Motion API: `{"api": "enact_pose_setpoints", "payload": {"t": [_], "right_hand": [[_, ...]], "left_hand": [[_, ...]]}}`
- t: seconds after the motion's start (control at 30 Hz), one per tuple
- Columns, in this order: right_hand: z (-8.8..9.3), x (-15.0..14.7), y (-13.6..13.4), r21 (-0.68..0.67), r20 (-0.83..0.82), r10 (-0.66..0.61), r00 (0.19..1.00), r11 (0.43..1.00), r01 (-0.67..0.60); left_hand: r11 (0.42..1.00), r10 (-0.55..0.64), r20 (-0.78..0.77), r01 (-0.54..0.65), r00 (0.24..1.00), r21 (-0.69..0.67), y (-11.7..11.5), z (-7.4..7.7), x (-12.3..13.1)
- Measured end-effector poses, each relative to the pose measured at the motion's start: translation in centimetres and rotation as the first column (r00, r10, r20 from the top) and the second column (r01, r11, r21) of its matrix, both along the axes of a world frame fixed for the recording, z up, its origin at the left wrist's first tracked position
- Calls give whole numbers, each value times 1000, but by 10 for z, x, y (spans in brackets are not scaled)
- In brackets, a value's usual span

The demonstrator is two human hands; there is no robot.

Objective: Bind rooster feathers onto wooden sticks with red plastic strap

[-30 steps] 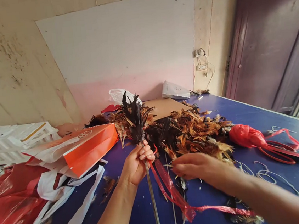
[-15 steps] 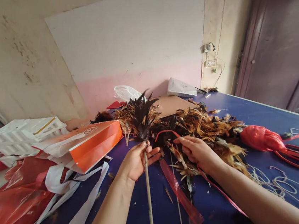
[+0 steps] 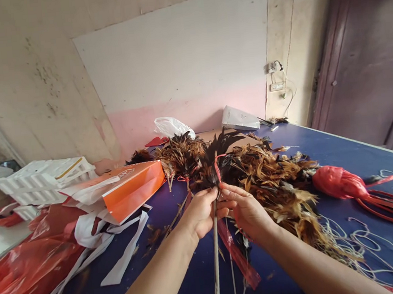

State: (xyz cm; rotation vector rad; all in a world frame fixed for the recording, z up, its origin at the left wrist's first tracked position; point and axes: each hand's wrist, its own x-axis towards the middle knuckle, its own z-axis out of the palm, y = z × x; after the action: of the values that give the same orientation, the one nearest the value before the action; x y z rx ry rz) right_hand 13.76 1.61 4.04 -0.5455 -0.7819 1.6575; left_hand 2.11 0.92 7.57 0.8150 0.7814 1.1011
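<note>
Blue tabletop (image 3: 369, 159) spreads beneath two bare hands, and clock directions run from where they meet. Nearest, at six o'clock, one stick (image 3: 215, 257) slopes toward the wearer, with one thinner rod (image 3: 232, 265) just beside it. One flat red ribbon (image 3: 241, 259) lies toward half past five, red plastic sheeting (image 3: 30, 272) at eight, and tangled pale cord (image 3: 379, 251), too looped to count, at four. At the centre, the left hand (image 3: 199, 212) has thumb and fingers closed on the stick, at the foot of one dark feather bundle (image 3: 207, 169) fanning toward twelve; the right hand (image 3: 247, 209) pinches one thin red strip (image 3: 216, 168) that curves up against those feathers. Around them sit one red ball of strip (image 3: 333, 181) at three, one heap of loose brown feathers (image 3: 265, 168) at two, one orange-and-white bag (image 3: 134, 191) between nine and ten, and another feather bundle (image 3: 183, 155) at eleven. Farther off, one clear plastic bag (image 3: 171, 127) lies at eleven, one pale box (image 3: 239, 117) at one, and one purple door (image 3: 366, 63) stands at two
</note>
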Motion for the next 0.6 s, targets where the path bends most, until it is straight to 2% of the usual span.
{"api": "enact_pose_setpoints", "payload": {"t": [0.1,0.23,0.33,0.5,0.6], "right_hand": [[-1,4,5,44,8,23,1000,999,-24],[2,13,9,109,98,37,994,993,-48],[9,22,12,115,109,-3,994,993,-10],[21,33,15,51,49,-58,997,997,56],[28,32,7,91,109,-128,986,989,119]], "left_hand": [[1000,-7,-78,8,997,12,-2,2,4],[999,48,-164,-44,985,28,-3,2,4],[997,56,-196,-45,979,60,-2,1,1],[992,77,-277,-47,958,114,-5,1,-2],[985,99,-358,-41,928,165,-10,1,-1]]}}
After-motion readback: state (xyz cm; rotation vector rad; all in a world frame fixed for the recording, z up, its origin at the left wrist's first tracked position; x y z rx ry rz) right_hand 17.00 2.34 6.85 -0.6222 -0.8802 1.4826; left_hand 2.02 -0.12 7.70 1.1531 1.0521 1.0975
